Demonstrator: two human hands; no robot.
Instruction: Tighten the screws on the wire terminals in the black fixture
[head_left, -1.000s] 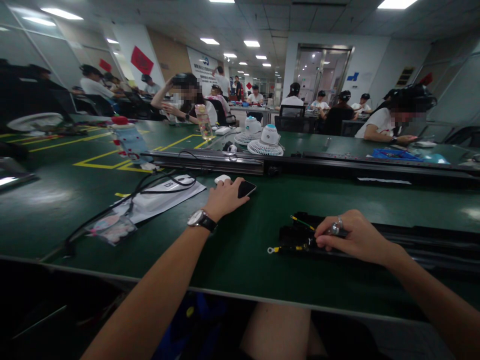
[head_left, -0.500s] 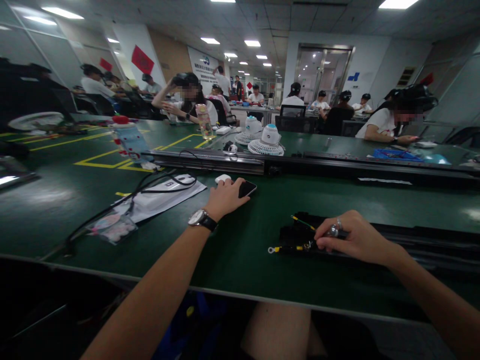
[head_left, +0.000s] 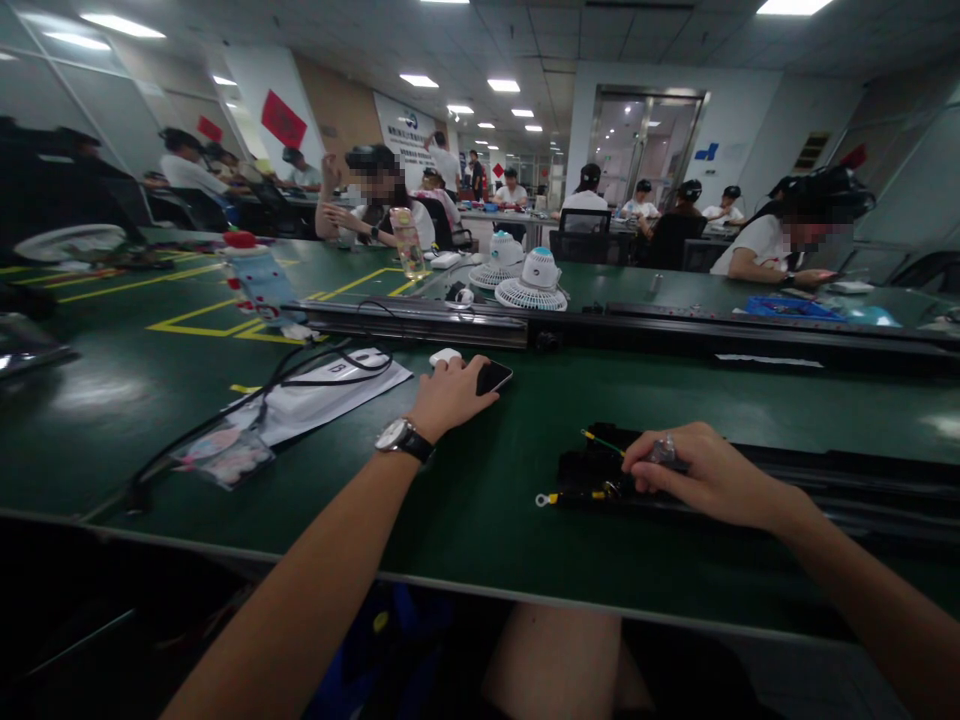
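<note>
My left hand (head_left: 452, 393) rests on the green table, fingers stretched over the near-left part of a dark smartphone (head_left: 495, 376). A small white case (head_left: 445, 356) lies just beyond its fingers. My right hand (head_left: 694, 470) is closed in a pinch at the left end of a long black strip-like part (head_left: 840, 490). Something greyish shows between its fingers, too blurred to name. Beside the fingers, a green-yellow wire (head_left: 600, 441) with a ring terminal sticks out. Nearer me, a ring terminal (head_left: 543, 500) with a yellow sleeve points left on a black lead.
A black cable (head_left: 281, 385) loops over a white paper (head_left: 330, 395) and a small clear bag (head_left: 225, 455). A long dark rail (head_left: 420, 324) crosses the table. Behind it stand two white fans (head_left: 532, 285) and bottles (head_left: 259, 280). Other people sit across the room.
My right hand's fingers have shifted slightly left and up at the end of the black part. The left hand stays put. A person opposite has moved an arm off their headgear.
</note>
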